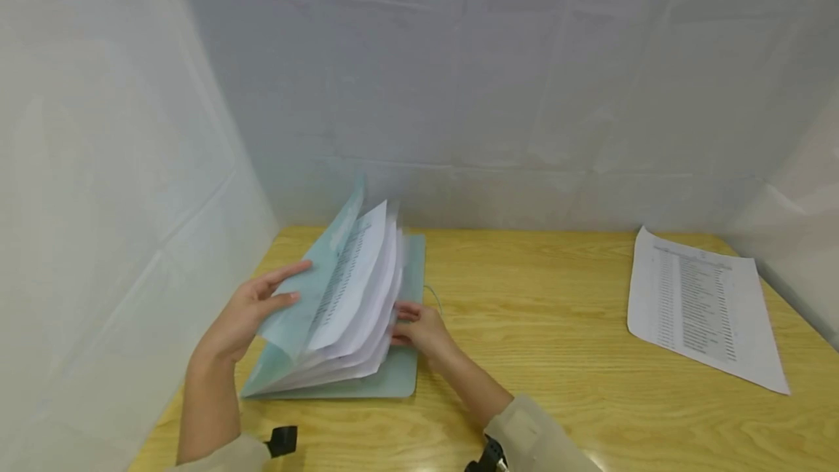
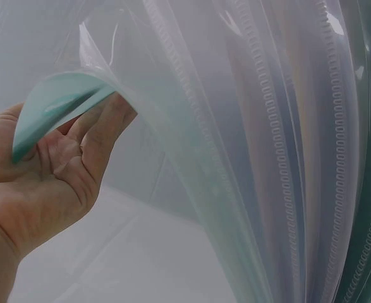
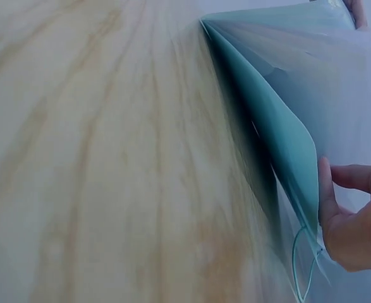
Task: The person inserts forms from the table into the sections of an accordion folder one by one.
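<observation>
A pale green clear-pocket folder (image 1: pixel 403 379) stands partly open on the table, its printed pages fanned upward. My left hand (image 1: pixel 252 308) grips the raised front cover (image 1: pixel 314 268) at its outer edge; in the left wrist view the cover's corner (image 2: pixel 59 104) curls between thumb and fingers. Bent but parted, the fingers of my right hand (image 1: pixel 426 330) touch the loose edges of the pages (image 1: pixel 350 297), just above the back cover. From the right wrist, the thumb of that hand (image 3: pixel 356 221) shows right at the back cover's edge (image 3: pixel 299 158).
A printed sheet (image 1: pixel 704 304) lies at the right on the wooden table (image 1: pixel 537 312), one corner near the back edge. A thin green elastic cord (image 1: pixel 434 297) loops out from the folder's right side. Pale sheeting (image 1: pixel 511 93) walls the table at the back and sides.
</observation>
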### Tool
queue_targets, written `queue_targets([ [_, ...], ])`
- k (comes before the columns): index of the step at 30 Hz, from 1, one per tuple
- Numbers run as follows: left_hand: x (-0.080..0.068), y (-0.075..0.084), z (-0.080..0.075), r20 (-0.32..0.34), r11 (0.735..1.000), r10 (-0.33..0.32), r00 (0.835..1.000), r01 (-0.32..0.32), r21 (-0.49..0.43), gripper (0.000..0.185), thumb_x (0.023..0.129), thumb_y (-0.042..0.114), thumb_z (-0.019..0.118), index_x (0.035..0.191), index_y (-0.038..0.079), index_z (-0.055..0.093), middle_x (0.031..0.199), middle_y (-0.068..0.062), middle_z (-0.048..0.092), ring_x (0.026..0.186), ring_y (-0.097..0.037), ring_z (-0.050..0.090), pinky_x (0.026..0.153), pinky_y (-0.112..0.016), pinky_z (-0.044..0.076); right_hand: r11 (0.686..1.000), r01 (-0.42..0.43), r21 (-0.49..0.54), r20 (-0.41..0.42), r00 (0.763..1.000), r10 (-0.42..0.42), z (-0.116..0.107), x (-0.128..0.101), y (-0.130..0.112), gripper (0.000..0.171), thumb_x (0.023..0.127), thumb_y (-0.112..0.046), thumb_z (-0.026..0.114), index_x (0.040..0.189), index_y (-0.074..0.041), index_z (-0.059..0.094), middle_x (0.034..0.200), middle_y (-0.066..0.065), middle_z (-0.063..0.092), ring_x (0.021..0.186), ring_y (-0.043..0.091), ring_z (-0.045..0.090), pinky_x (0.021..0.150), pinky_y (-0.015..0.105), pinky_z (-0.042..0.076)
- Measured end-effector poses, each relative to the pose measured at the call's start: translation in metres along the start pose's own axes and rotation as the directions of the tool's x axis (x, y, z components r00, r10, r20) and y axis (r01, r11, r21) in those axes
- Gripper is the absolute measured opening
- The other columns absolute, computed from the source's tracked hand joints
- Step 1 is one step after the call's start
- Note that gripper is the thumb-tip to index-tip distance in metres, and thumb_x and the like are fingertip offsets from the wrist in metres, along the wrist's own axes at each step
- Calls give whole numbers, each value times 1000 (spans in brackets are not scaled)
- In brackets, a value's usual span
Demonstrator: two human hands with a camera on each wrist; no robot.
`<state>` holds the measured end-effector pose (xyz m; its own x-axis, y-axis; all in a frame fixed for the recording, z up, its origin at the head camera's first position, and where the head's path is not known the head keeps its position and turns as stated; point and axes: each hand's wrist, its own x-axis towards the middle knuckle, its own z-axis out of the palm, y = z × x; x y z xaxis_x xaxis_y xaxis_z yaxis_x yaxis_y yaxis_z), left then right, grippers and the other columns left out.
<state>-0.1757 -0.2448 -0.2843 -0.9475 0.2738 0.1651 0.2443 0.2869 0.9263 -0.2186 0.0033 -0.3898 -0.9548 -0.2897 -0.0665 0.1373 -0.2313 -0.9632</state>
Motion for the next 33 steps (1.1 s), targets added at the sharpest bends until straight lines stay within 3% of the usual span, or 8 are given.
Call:
queue_targets([
  [10, -2, 2, 0, -8, 1000, -16, 1000, 15, -9, 48, 93, 16, 55, 136, 0, 41, 145, -14, 29, 135, -29, 8, 100, -60, 8, 1000, -7, 11, 31, 1000, 6, -20, -2, -6, 38, 84, 12, 55, 122, 16, 47, 107, 25, 59, 76, 18, 63, 71, 31, 51],
  [20, -4, 1, 0, -12, 1000, -14, 1000, 14, -12, 48, 93, 16, 56, 136, 1, 42, 145, -13, 30, 135, -30, 8, 99, -62, 6, 1000, 18, -26, 41, 999, -17, -47, -4, -14, 32, 87, 8, 55, 116, 19, 50, 106, 27, 58, 79, 21, 64, 73, 33, 51],
  [33, -2, 2, 1, -6, 1000, -18, 1000, 17, -16, 49, 93, 17, 55, 137, 0, 41, 145, -13, 29, 135, -30, 8, 100, -61, 8, 996, 28, -82, -15, 999, -29, -107, -14, -36, 35, 91, 2, 53, 122, 16, 47, 115, 28, 54, 90, 25, 63, 82, 36, 47],
])
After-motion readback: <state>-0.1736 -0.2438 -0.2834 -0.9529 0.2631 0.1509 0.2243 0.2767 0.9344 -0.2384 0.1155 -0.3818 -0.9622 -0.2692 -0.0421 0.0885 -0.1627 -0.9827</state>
